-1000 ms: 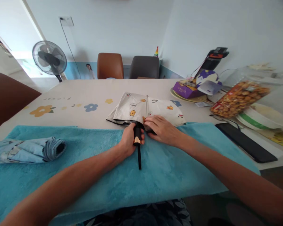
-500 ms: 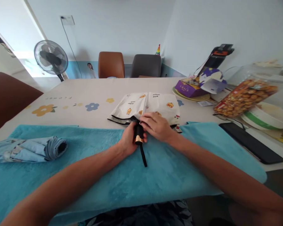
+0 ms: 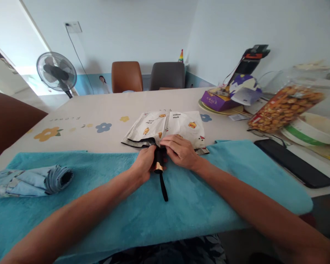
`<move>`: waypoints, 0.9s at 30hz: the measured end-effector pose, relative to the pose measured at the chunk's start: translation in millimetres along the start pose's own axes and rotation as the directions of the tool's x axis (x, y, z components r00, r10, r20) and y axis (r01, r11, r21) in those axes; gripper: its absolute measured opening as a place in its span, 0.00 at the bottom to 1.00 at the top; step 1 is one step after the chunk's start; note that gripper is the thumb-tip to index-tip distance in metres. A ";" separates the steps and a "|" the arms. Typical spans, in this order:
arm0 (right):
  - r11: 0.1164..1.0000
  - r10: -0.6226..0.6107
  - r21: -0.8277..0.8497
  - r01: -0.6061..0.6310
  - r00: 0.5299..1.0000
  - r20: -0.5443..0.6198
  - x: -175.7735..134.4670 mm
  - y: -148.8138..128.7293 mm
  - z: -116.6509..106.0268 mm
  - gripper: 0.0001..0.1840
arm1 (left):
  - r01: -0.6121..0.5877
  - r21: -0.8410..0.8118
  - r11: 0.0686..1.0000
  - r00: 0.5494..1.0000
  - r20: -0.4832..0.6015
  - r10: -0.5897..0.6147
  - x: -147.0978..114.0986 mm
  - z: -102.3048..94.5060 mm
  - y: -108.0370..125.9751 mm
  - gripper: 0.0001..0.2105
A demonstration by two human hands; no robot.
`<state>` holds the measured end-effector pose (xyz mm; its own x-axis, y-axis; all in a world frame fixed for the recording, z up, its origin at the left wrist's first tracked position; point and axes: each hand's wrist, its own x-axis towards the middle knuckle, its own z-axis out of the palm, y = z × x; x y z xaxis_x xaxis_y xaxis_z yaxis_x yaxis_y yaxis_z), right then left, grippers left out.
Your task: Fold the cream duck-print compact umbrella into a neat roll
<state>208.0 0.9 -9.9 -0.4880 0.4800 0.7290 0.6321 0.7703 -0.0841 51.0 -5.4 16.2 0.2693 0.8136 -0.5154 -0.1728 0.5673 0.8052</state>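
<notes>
A folding umbrella (image 3: 185,123) with white cloth, yellow duck prints and black edging lies collapsed, its loose panels spread flat to both sides. Its black handle (image 3: 159,161), ringed with gold near the end, points toward me, and a black wrist strap hangs from it. My left hand (image 3: 146,160) is wrapped around the handle from the left. Over the cloth just beside the handle's top, my right hand (image 3: 180,149) pinches the fabric with bent fingers. Both hands are above a turquoise towel (image 3: 198,205) along the table's near side.
A rolled light-blue cloth bundle (image 3: 30,180) lies on the towel at left. To the right are a black phone-like slab (image 3: 294,162), a plastic jar of snacks (image 3: 288,106), a bowl (image 3: 313,132) and a purple box (image 3: 216,101). Chairs (image 3: 126,76) stand beyond the table.
The whole view has shifted slightly. The handle's end and strap have swung a little, with the left hand still around the handle. The right hand remains at the cloth.
</notes>
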 end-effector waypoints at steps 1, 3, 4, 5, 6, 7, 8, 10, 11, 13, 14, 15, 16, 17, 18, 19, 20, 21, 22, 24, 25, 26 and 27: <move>1.000 0.012 0.002 -0.012 1.000 -0.003 -0.6 0.7 -0.8 0.16 | 0.026 0.009 1.000 0.999 0.029 -0.026 -0.1 -1.1 2.0 0.11; 0.999 0.034 0.015 -0.034 0.999 -0.001 -2.3 1.4 -1.8 0.18 | 0.072 0.012 0.997 0.992 0.106 -0.073 0.5 -2.8 4.5 0.10; 0.999 0.046 0.026 -0.046 0.999 0.003 -3.2 1.2 -1.8 0.19 | 0.074 0.018 0.997 0.989 0.130 -0.076 1.2 -3.3 4.7 0.10; 0.997 0.061 0.041 -0.061 0.998 0.008 -4.0 0.7 -1.5 0.19 | 0.059 0.030 0.998 0.989 0.135 -0.063 2.1 -3.5 4.2 0.10; 0.995 0.081 0.059 -0.081 0.997 0.012 -4.7 -0.1 -0.9 0.20 | 0.034 0.049 0.998 0.992 0.122 -0.040 3.1 -3.5 3.1 0.12; 0.991 0.108 0.082 -0.109 0.994 0.016 -5.3 -1.2 -0.1 0.20 | 0.008 0.068 0.998 0.995 0.101 -0.015 4.1 -3.3 1.7 0.14; 0.984 0.141 0.109 -0.142 0.990 0.019 -5.8 -2.3 0.8 0.20 | -0.016 0.086 0.996 0.997 0.077 0.009 5.0 -3.1 0.2 0.15; 0.963 0.210 0.170 -0.210 0.978 0.020 -6.3 -4.0 2.6 0.20 | -0.046 0.106 0.993 0.998 0.045 0.042 6.1 -2.5 -2.1 0.16; 0.951 0.237 0.202 -0.236 0.971 0.018 -6.5 -4.5 3.5 0.20 | -0.054 0.109 0.993 0.998 0.036 0.051 6.2 -2.3 -2.7 0.15; 0.929 0.272 0.258 -0.265 0.962 0.009 -6.5 -4.8 4.7 0.19 | -0.064 0.121 0.991 0.998 0.016 0.063 5.4 -1.7 -2.8 0.15; 0.922 0.280 0.278 -0.271 0.960 0.005 -6.3 -4.8 5.0 0.19 | -0.062 0.131 0.990 0.998 0.004 0.062 4.8 -1.3 -2.5 0.15; 0.915 0.288 0.293 -0.276 0.958 0.005 -5.9 -4.9 5.1 0.19 | -0.057 0.140 0.988 0.998 -0.008 0.059 4.0 -0.9 -2.2 0.16; 0.910 0.298 0.301 -0.285 0.955 0.003 -5.3 -5.1 5.0 0.19 | -0.052 0.149 0.987 0.998 -0.021 0.056 3.2 -0.6 -1.9 0.16; 0.906 0.315 0.300 -0.299 0.949 -0.004 -4.4 -5.5 4.6 0.19 | -0.049 0.156 0.987 0.998 -0.031 0.054 2.7 -0.2 -1.9 0.16; 0.901 0.341 0.292 -0.322 0.940 -0.016 -3.4 -6.0 3.9 0.19 | -0.048 0.164 0.985 0.998 -0.035 0.055 2.4 0.2 -2.0 0.16; 0.893 0.375 0.279 -0.352 0.926 -0.033 -2.1 -6.6 2.9 0.18 | -0.049 0.169 0.984 0.998 -0.036 0.056 2.5 0.5 -2.4 0.16; 0.884 0.413 0.259 -0.388 0.909 -0.048 -0.5 -7.0 1.7 0.17 | -0.051 0.170 0.984 0.998 -0.034 0.058 2.9 0.8 -3.0 0.16; 0.876 0.447 0.233 -0.423 0.893 -0.059 1.5 -7.2 0.3 0.15 | -0.052 0.167 0.985 0.998 -0.032 0.058 3.6 1.1 -3.8 0.16; 0.869 0.471 0.202 -0.451 0.880 -0.063 4.1 -7.2 -1.2 0.13 | -0.058 0.157 0.986 0.998 -0.031 0.063 4.5 1.3 -4.6 0.15; 0.871 0.480 0.138 -0.471 0.876 -0.041 11.9 -6.0 -3.7 0.11 | -0.069 0.131 0.989 0.997 -0.033 0.074 6.3 1.6 -6.1 0.14; 0.882 0.463 0.106 -0.459 0.886 -0.020 17.7 -5.1 -4.6 0.10 | -0.073 0.120 0.990 0.996 -0.038 0.078 6.9 1.7 -6.7 0.13; 0.897 0.437 0.073 -0.436 0.900 0.007 25.1 -4.1 -5.0 0.10 | -0.076 0.116 0.990 0.996 -0.040 0.081 7.2 1.8 -7.3 0.12; 0.914 0.401 0.042 -0.403 0.915 0.044 34.0 -3.2 -5.0 0.09 | -0.080 0.113 0.990 0.996 -0.041 0.085 7.3 1.8 -7.7 0.12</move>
<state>192.3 12.7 18.5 -0.2190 0.7667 0.6035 0.7496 0.5282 -0.3989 56.0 -4.0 6.8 0.2148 0.8632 -0.4569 -0.0853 0.4826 0.8717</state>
